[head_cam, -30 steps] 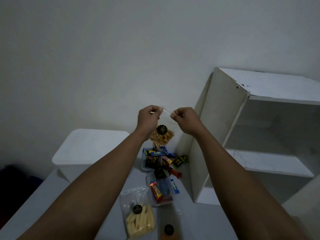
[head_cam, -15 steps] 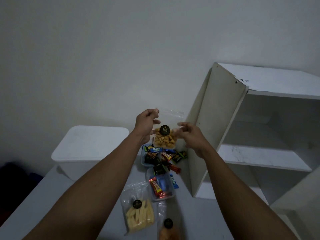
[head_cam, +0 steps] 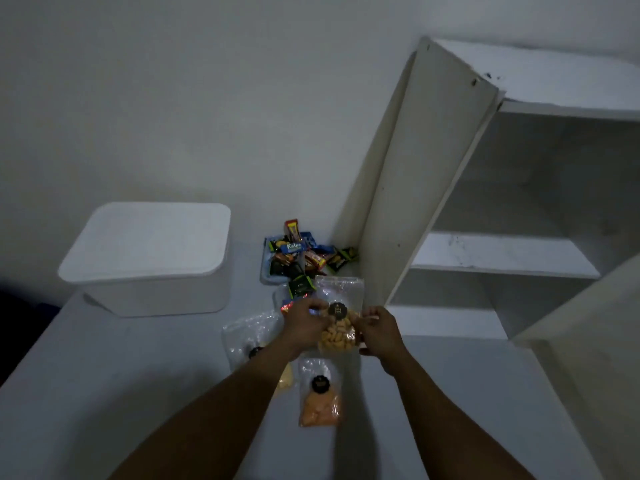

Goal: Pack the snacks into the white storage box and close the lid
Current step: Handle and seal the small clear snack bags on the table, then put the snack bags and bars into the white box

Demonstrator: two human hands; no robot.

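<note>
1. We count three clear plastic snack bags, each with a round black label. The clear plastic bag of golden puffed snacks (head_cam: 337, 337) is between the hands. A clear bag of orange chips (head_cam: 319, 407) lies just nearer to us. A clear bag of pale yellow sticks (head_cam: 242, 337) is partly hidden under the left forearm.
2. We see one white lidded plastic storage box (head_cam: 152, 258) at the far left of the grey tabletop (head_cam: 104, 393). Its lid is on, and it stands well apart from the held bag.
3. One shallow clear tray of wrapped candy bars (head_cam: 298, 258) sits by the wall. The bars overlap, so we cannot count them. One dark green packet (head_cam: 300, 286) lies just beyond the held bag's far left corner.
4. One white wooden shelf unit (head_cam: 381, 202) stands on the right.
5. The bag of golden puffed snacks is mid-table, between the box and the shelf unit and in front of the tray. Its long axis runs away from us. The flat empty top points toward the wall, the filled end points toward us, and the label faces up.
6. We see two hands. The left hand (head_cam: 304, 320) curls its fingers round the bag's left edge beside the label. The right hand (head_cam: 379, 332) pinches the right edge.
7. We cannot tell whether the bag touches the tabletop or is lifted off it.
</note>
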